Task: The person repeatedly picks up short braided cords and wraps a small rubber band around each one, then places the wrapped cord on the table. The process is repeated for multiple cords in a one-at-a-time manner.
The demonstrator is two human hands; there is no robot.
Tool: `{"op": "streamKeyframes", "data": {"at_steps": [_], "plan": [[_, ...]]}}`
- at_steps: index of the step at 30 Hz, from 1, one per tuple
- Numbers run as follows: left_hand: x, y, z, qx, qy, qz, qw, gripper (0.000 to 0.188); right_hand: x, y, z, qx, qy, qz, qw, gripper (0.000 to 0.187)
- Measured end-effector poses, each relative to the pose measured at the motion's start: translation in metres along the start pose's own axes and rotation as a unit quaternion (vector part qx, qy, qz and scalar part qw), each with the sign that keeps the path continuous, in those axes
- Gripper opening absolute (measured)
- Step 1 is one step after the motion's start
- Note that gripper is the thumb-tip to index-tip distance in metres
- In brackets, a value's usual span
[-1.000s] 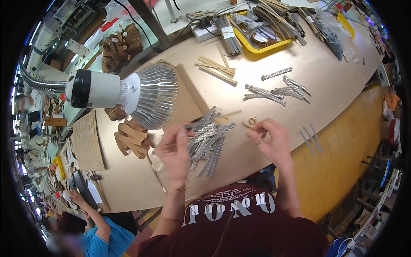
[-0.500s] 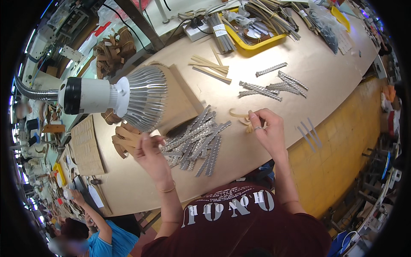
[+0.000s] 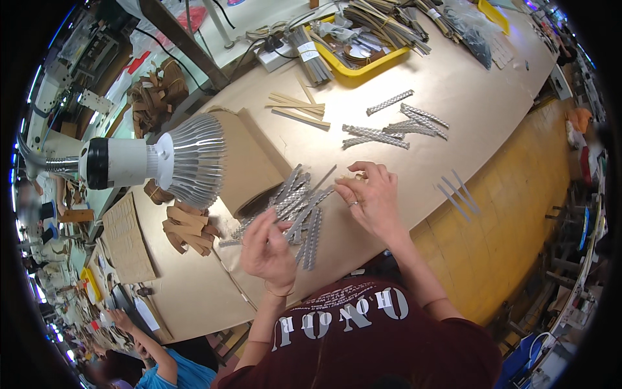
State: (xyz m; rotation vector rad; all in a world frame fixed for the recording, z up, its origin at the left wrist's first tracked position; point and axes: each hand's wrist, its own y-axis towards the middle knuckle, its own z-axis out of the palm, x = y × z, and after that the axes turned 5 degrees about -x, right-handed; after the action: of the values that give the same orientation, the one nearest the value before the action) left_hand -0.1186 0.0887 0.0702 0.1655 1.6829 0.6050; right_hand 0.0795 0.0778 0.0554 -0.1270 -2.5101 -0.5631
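Observation:
My left hand (image 3: 267, 254) is closed over the near side of a pile of braided strips (image 3: 312, 236) in grey and silver. A thin grey strip (image 3: 323, 179) slants up and right from its fingertips across the pile, and the hand appears to pinch it; the lower end is hidden. To the right of the pile, my right hand (image 3: 370, 198) is closed with thumb and fingers together. Short tan strips (image 3: 350, 175) show in its fingertips, mostly covered by the fingers.
Left of the pile, brown strips (image 3: 188, 228) lie near a rolled brown sheet (image 3: 249, 155) under a lamp (image 3: 194, 162). Beyond are loose tan strips (image 3: 297, 107), more braided pieces (image 3: 389, 133) and a yellow tray (image 3: 363, 74). Grey strips (image 3: 459, 196) lie by the right edge; a co-worker's arm (image 3: 152, 350) shows lower left.
My left hand has moved from the brown strips rightward to the braided pile, where a thin grey strip now shows. The curled tan strips are gathered closer into my right hand. The view has shifted slightly.

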Motion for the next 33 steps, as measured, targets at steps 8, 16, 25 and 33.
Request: {"op": "streamKeyframes", "data": {"at_steps": [8,16,25,33], "plan": [[0.009,-0.007,0.009,0.218,0.063,0.356,0.906,0.022,-0.006,-0.005,-0.023,0.091,0.549,0.292,0.778,0.031],[0.011,-0.045,0.038,0.328,0.018,0.409,0.851,0.024,-0.006,-0.01,-0.045,0.13,0.508,0.351,0.776,0.022],[0.011,-0.062,0.058,0.375,0.008,0.4,0.836,0.029,-0.024,-0.018,-0.059,0.133,0.46,0.328,0.814,0.017],[0.026,-0.081,0.059,0.501,0.032,0.239,0.831,0.041,-0.164,-0.052,-0.148,0.042,0.073,0.392,0.916,0.022]]}}
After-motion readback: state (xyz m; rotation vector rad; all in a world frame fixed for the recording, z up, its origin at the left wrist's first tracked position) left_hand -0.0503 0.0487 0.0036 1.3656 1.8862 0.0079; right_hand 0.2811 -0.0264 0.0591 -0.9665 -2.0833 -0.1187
